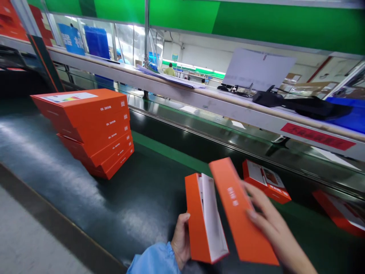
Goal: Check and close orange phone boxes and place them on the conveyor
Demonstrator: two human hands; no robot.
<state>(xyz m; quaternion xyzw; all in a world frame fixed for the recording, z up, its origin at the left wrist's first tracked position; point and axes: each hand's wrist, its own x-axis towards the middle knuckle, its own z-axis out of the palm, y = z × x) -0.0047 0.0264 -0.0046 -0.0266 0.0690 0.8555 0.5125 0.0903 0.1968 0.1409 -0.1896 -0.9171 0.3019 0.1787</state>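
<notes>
Here, left hand (181, 239) grasps orange box base (196, 220); right hand (270, 215) fingers clasp lid (239, 213); stacked boxes (91, 129) sit leftward on conveyor belt (148, 190).

A wide dark green conveyor belt (57, 163) runs from the left side to the right side, and it has one lighter green stripe along it. On this belt, at the left, lies a slightly uneven stack of orange boxes (94, 129), and at the right lie an open orange box (265, 180) and, near the right edge, one more orange box part (338, 213). Behind the belt, on the far side, a long pale shelf (182, 97) carries a pile of papers (168, 78), a black bag (302, 104) and a blue object (349, 114).
</notes>
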